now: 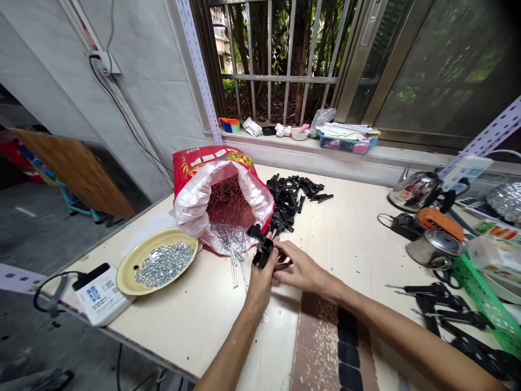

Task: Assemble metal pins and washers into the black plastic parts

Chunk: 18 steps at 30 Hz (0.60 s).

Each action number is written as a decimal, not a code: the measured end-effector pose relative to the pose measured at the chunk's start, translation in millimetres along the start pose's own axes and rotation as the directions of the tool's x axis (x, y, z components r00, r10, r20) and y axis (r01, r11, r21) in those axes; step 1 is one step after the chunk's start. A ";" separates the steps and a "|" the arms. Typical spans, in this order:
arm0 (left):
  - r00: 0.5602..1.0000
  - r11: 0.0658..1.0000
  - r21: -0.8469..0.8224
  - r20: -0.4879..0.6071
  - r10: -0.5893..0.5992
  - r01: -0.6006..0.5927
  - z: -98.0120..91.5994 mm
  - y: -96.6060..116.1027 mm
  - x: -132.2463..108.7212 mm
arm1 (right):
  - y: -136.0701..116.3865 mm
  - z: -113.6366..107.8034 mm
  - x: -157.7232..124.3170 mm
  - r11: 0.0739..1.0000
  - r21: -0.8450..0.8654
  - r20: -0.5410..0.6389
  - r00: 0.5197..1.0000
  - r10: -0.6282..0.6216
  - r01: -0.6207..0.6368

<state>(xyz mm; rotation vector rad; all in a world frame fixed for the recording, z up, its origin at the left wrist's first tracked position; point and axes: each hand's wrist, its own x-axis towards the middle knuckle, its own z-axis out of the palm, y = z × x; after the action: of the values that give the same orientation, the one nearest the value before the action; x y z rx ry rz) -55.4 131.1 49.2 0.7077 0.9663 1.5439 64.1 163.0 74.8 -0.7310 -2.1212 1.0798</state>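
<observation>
My left hand (262, 279) is closed around a bunch of black plastic parts (260, 244), held above the table in front of the sack. My right hand (300, 266) meets it from the right, thumb and fingers pinched together by the left thumb; whatever lies between them is hidden. Just beyond, the red sack (189, 163) lies open toward me, with reddish-brown rods (228, 203) inside and silvery rods (233, 239) spilling from its mouth. A pile of similar black parts (285, 198) rests to the sack's right.
A yellow dish (124, 274) of small metal pieces stands left, beside a white box (100, 298). A brown mat with black pads (348, 353) lies near me. Black assemblies with metal shafts (443, 307), a green basket (480, 293), a metal cup (433, 248) and a kettle (415, 190) occupy the right.
</observation>
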 end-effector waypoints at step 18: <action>0.957 0.985 -0.171 -0.279 -0.078 0.030 -12.5 4.3 16.4 | 29.3 -4.9 10.3 0.908 -0.122 -0.026 0.916 0.401 -0.401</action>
<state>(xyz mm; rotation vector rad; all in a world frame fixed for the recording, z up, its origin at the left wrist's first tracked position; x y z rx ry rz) -71.3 144.4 45.9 0.3430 1.0449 1.6846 66.6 187.5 55.4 -1.2717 -2.1036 1.1577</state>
